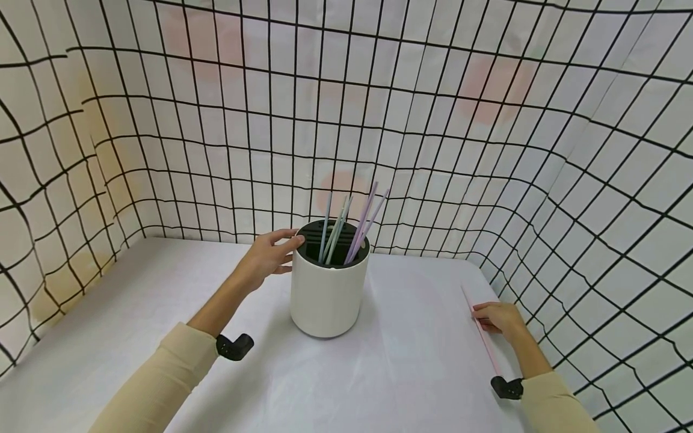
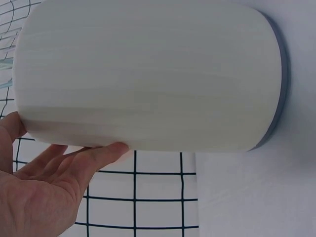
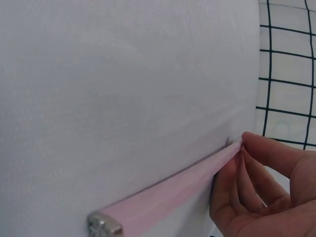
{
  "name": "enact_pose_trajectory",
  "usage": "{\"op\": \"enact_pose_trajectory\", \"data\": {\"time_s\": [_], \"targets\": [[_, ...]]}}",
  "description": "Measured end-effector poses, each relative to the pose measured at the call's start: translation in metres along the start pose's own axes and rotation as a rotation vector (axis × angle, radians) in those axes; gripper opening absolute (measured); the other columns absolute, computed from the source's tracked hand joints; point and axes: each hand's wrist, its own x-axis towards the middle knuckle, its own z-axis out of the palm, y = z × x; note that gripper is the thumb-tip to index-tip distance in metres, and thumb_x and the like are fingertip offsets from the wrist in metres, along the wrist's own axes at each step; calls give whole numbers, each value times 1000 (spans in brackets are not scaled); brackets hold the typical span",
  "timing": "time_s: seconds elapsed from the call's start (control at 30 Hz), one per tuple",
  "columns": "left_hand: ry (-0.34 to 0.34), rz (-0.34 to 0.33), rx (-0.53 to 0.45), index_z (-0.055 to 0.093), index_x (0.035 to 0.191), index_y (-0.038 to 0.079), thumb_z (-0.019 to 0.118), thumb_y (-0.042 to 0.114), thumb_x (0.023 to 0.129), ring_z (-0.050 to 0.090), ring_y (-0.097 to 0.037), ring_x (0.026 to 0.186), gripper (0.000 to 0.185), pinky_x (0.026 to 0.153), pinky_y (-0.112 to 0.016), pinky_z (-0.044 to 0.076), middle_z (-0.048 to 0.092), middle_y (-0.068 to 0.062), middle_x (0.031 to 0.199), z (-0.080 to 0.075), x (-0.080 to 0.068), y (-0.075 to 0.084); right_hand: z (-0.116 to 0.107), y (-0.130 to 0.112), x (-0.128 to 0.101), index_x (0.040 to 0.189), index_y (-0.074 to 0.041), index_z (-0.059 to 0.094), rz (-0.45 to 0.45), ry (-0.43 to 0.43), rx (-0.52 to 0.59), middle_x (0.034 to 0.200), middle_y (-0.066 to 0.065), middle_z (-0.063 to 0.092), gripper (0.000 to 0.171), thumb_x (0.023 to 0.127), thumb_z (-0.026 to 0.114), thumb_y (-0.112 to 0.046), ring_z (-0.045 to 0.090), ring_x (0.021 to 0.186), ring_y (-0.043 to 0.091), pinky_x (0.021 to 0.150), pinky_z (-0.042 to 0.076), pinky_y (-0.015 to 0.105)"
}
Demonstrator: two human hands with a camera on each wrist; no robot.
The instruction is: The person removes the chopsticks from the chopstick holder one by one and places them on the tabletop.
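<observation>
**Hand and Object Positions at the Table**

The white table (image 1: 411, 367) is carrying a white holder (image 1: 329, 294), which is standing upright mid-table and containing several straws (image 1: 346, 225). The left hand (image 1: 267, 255) is lying relaxed against the holder's upper side. The right hand (image 1: 500, 319) is pinching a pink straw (image 1: 482, 331) that is lying on the table near its right edge.

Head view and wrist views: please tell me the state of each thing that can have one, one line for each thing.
White holder: upright on the table, open on top, sticks inside.
Sticks: standing tilted in the holder.
Pink stick: flat on the table.
Left hand: fingers touching the holder's rim.
Right hand: pinching the pink stick.
</observation>
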Motion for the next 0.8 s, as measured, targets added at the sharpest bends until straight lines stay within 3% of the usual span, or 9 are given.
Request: {"op": "enact_pose_trajectory", "data": {"time_s": [0.23, 0.37, 0.57, 0.8], "targets": [[7, -10, -3, 40, 156, 13, 63, 38, 102, 50, -40, 139, 64, 105, -45, 54, 46, -16, 155, 1, -2, 2, -4, -6, 1, 122, 15, 64, 26, -23, 39, 79, -5, 73, 37, 92, 72, -6, 67, 68, 6, 64, 61, 22], [6, -11, 2, 40, 156, 14, 63, 39, 101, 50, -40, 139, 65, 105, -46, 53, 46, -16, 156, 0, -1, 1, -3, -25, -1, 128, 14, 61, 8, -39, 72, 84, -6, 74, 41, 94, 70, -6, 71, 73, 9, 69, 63, 25], [-1, 2, 14, 40, 156, 13, 63, 40, 101, 50, -40, 139, 65, 103, -44, 55, 46, -16, 156, -2, -1, 1, 7, -78, -12, 138, 12, 53, -106, -129, 98, 102, -1, 74, 46, 100, 64, -11, 74, 84, 11, 80, 64, 28], [-6, -2, 8, 40, 156, 14, 63, 40, 101, 50, -39, 139, 65, 104, -44, 54, 46, -16, 156, -1, -1, 1, 34, -149, -38, 138, 11, 53, -263, -202, 171, 103, 1, 73, 47, 102, 64, -17, 76, 91, 15, 87, 63, 30]]}}
